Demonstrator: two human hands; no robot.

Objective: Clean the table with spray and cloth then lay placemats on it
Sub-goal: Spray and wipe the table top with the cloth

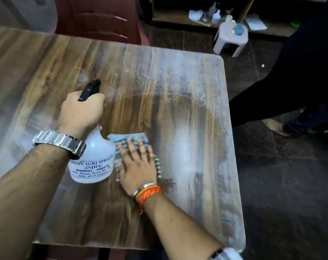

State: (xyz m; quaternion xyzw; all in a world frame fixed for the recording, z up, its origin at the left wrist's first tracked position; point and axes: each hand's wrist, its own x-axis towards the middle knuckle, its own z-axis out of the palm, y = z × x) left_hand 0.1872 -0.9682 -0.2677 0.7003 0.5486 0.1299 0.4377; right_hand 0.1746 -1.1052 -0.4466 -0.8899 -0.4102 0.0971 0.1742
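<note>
A wooden table (187,87) fills the view, its far and right parts coated in whitish spray droplets. My left hand (80,113) grips the neck of a white spray bottle (93,160) with a black trigger head, held tilted above the table's middle. My right hand (137,164) lies flat with spread fingers on a grey checked cloth (129,139), pressing it on the tabletop just right of the bottle. A darker wiped patch lies beyond the cloth. No placemats are in view.
A dark red plastic chair (101,17) stands at the table's far edge. A small white stool (230,38) with items on it sits on the dark floor at the back right. Another person's dark-clothed leg and bare foot (273,124) are right of the table.
</note>
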